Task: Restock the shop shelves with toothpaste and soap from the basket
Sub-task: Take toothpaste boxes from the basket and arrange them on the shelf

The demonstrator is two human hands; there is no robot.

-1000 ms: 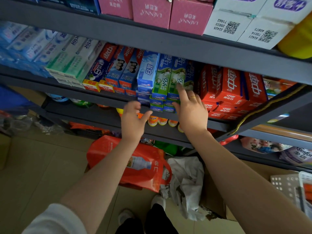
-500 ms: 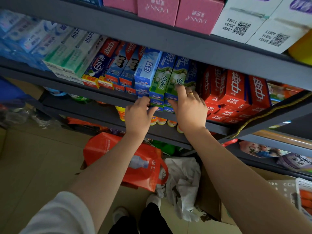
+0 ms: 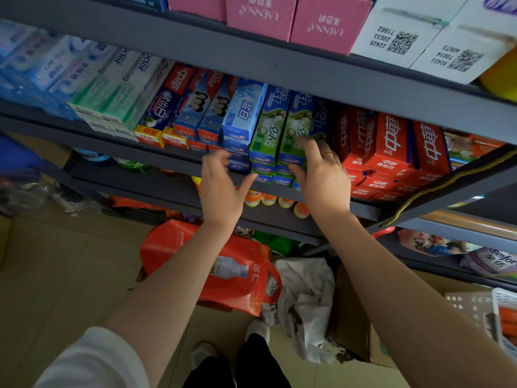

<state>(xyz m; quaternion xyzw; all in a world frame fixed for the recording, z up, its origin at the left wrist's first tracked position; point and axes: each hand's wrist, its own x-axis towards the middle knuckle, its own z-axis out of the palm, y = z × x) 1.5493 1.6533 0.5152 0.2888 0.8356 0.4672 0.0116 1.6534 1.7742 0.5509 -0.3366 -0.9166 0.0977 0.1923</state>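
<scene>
L hand [image 3: 221, 189] fingers loose, spread, holding nothing, at shelf [image 3: 173, 175] edge by blue boxes [image 3: 243, 119]. R hand [image 3: 321, 175] fingers straight on green toothpaste boxes [image 3: 268, 133]. Basket [image 3: 500, 317] lower right.

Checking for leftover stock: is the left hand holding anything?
No. The left hand is open, fingers loosely spread before the blue toothpaste boxes, gripping nothing.

Both hands [image 3: 275, 177] at green toothpaste boxes [image 3: 279, 135]
</scene>
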